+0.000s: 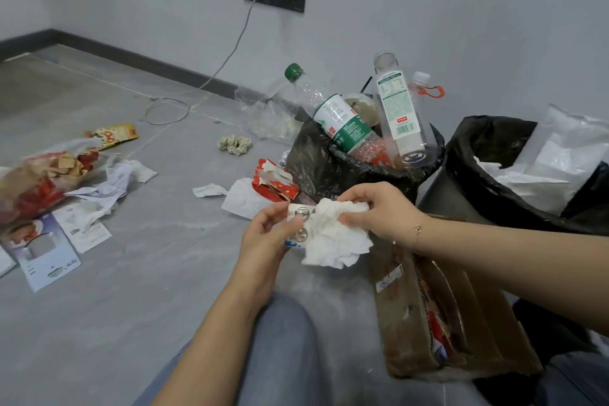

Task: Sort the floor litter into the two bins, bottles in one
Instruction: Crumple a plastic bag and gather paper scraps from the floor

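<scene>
Two hands meet at centre: the right hand point(379, 211) pinches a crumpled tissue point(336, 234), the left hand point(268, 234) grips a blister pack point(298, 217). Bottle bin point(316, 161) at twelve o'clock, overfull — tissue could land there, not the paper bin point(478, 175) at two o'clock.

The one camera sits on my head and looks forward and down, so my knee point(283, 349) fills the bottom edge and the grey floor point(138, 273) runs away to the wall point(428, 10) at the top. It is close to my left hand point(267, 241) and right hand point(379, 211), which meet mid-frame. The wide lens bends the skirting point(131, 56).
</scene>
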Demonstrator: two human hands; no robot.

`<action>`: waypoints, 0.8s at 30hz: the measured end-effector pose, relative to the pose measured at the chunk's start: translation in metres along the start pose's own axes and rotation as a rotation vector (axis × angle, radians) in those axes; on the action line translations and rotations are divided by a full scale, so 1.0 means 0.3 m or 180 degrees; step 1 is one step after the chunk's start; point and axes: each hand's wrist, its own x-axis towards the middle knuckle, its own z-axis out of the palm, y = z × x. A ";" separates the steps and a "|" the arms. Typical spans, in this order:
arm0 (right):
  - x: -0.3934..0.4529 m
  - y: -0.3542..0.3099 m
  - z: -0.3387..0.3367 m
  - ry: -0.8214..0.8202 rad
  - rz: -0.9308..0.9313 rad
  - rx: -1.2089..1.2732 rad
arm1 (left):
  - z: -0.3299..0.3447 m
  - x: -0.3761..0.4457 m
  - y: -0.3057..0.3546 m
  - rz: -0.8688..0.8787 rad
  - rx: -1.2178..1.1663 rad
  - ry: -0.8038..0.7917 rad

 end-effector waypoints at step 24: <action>0.076 0.064 0.015 -0.0221 -0.0344 -0.0243 | -0.114 0.471 -0.045 0.0071 0.2759 0.1428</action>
